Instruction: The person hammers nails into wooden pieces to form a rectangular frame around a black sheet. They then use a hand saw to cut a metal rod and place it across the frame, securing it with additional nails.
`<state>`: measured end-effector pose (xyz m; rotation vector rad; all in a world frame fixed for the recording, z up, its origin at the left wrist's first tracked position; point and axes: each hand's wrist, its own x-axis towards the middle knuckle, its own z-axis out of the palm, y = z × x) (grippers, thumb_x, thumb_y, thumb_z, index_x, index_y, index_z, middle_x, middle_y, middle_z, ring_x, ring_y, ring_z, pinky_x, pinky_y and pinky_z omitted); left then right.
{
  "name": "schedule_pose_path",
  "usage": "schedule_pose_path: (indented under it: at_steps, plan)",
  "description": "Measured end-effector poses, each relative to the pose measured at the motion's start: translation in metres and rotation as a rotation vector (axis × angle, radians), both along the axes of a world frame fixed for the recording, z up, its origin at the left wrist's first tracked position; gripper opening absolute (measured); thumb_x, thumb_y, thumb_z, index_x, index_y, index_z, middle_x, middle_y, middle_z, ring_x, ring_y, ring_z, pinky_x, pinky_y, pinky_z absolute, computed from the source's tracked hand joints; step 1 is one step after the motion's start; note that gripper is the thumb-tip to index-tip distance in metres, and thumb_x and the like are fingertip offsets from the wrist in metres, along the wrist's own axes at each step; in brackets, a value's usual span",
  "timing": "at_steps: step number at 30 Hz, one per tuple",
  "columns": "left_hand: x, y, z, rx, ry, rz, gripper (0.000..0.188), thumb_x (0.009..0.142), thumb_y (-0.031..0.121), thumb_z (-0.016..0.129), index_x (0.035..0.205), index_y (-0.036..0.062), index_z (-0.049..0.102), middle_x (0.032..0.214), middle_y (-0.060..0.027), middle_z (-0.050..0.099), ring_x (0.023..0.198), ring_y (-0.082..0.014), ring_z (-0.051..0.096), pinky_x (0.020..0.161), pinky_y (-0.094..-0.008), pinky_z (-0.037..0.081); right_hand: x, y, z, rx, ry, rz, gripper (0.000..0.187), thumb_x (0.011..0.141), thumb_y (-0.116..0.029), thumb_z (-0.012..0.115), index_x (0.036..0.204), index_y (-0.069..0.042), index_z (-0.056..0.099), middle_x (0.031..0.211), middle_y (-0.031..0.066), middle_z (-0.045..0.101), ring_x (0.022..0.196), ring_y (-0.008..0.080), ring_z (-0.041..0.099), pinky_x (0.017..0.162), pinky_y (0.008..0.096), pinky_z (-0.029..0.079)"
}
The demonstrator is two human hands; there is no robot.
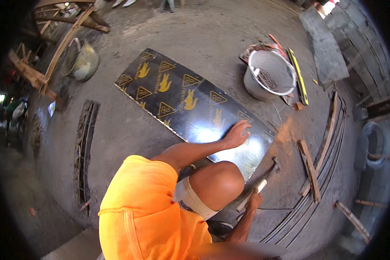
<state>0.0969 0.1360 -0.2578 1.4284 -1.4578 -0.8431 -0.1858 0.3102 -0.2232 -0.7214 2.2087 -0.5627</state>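
Note:
A long black plywood panel [173, 91] with yellow printing lies flat on the concrete floor, running from the upper left to my knee. My left hand [237, 135] rests palm down near its lower right end, its fingers spread over the glossy face. Beside that end, my right hand [255, 200] is closed around the handle of a claw hammer [275, 164], whose dark head points away from me over the floor. A pale stick-like piece [251, 196] slants alongside that hand; whether it is gripped too is unclear. My bent knee [223, 182] is against the panel's near edge.
A grey bucket [271, 73] stands right of the panel, with a yellow spirit level [298, 76] beyond it. Wooden strips [310, 171] and long steel bars [329, 169] lie at right. A floor slot [86, 151] with bars and a tipped bucket [86, 63] are left.

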Motion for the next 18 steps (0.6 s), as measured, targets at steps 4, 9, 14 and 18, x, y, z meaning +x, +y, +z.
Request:
schedule_pose_path:
  at_steps: [4,9,14,18]
  plan:
    - [0.083,0.096,0.009,-0.178,-0.243,0.719,0.055,0.086,0.008,0.068,0.140,0.0052,0.056,0.149,-0.0237,0.048,0.147,-0.0416,0.037,0.123,-0.0533,0.023,0.016,-0.025,-0.005,-0.319,0.592,0.420,0.045,0.096,-0.022,0.067,0.129,0.010,0.064,0.116,0.0325,0.067,0.110,0.0486,0.063,0.099,0.0543,0.049]
    - [0.165,0.137,-0.003,0.333,-0.248,1.460,0.080,0.092,0.026,0.071,0.155,-0.0030,0.033,0.160,-0.0276,0.033,0.151,-0.0425,0.029,0.124,-0.0561,0.020,0.092,-0.144,-0.007,-0.563,0.466,0.814,0.052,0.097,-0.022,0.068,0.139,0.006,0.058,0.137,0.0349,0.056,0.129,0.0502,0.052,0.113,0.0551,0.039]
    - [0.180,0.088,-0.012,0.814,-0.006,1.727,0.065,0.100,0.036,0.065,0.147,-0.0025,0.043,0.150,-0.0259,0.043,0.140,-0.0406,0.042,0.114,-0.0552,0.035,0.163,-0.265,-0.008,-0.639,0.498,1.214,0.063,0.099,-0.036,0.064,0.148,0.002,0.050,0.141,0.0330,0.055,0.131,0.0504,0.051,0.115,0.0552,0.038]
    - [0.172,0.077,-0.010,0.813,-0.133,1.755,0.048,0.104,0.034,0.061,0.136,-0.0016,0.052,0.132,-0.0245,0.053,0.124,-0.0402,0.052,0.103,-0.0542,0.043,0.207,-0.322,-0.004,-0.431,0.359,1.300,0.071,0.101,-0.050,0.059,0.149,0.002,0.050,0.142,0.0337,0.056,0.133,0.0502,0.053,0.115,0.0528,0.040]
